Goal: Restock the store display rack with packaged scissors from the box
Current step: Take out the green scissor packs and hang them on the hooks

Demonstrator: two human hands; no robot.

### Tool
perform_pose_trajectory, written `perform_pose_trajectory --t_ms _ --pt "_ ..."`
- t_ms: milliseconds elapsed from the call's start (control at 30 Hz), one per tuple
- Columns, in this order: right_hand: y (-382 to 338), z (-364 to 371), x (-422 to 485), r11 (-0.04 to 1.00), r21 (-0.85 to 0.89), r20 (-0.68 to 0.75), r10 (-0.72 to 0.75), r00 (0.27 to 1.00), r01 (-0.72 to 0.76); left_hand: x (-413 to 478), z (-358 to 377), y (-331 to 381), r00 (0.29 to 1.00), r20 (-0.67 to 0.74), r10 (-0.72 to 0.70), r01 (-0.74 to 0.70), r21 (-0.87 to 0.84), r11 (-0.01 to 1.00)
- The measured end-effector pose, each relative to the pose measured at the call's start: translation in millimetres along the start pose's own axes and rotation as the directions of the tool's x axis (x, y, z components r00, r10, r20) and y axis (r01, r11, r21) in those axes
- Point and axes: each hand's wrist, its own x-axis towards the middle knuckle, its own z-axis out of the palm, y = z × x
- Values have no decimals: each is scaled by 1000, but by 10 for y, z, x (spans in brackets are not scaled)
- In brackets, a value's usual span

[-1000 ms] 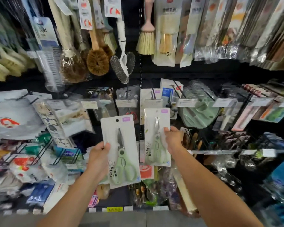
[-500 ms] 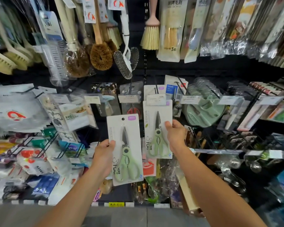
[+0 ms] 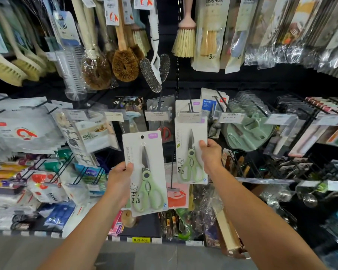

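Observation:
Two white cards, each carrying pale green scissors, are in front of the display rack. My left hand [image 3: 119, 182] grips the left edge of the nearer scissors pack [image 3: 146, 172], held upright and free of the rack. My right hand [image 3: 210, 154] pinches the right edge of the second scissors pack [image 3: 189, 152], whose top sits just under the price tag [image 3: 190, 117] of a black peg hook [image 3: 189, 107]. A similar white card hangs behind that tag. The box is out of view.
Brushes and scourers [image 3: 125, 63] hang above. Red-handled scissors [image 3: 165, 131] hang on the peg to the left, a green cutting set [image 3: 250, 131] to the right. Bagged goods [image 3: 25, 133] crowd the left pegs. A grey shelf edge [image 3: 164, 254] runs along the bottom.
My right hand has lifted its scissors pack up to the peg's price tag. My left hand and its pack stay roughly in place as the view tilts down.

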Motion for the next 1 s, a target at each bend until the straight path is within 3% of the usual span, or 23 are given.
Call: perform_pose_trajectory --t_ms 300,767,1000 --pt "38 79 82 996 82 -28 -39 999 41 23 26 12 1000 -21 -9 9 -12 1000" --pt "50 174 409 999 -35 -18 -40 999 39 68 135 11 1000 -22 1 0 65 998" --pt "-112 338 692 999 -40 -1 5 1000 -5 83 290 -16 996 -21 -90 91 49 995"
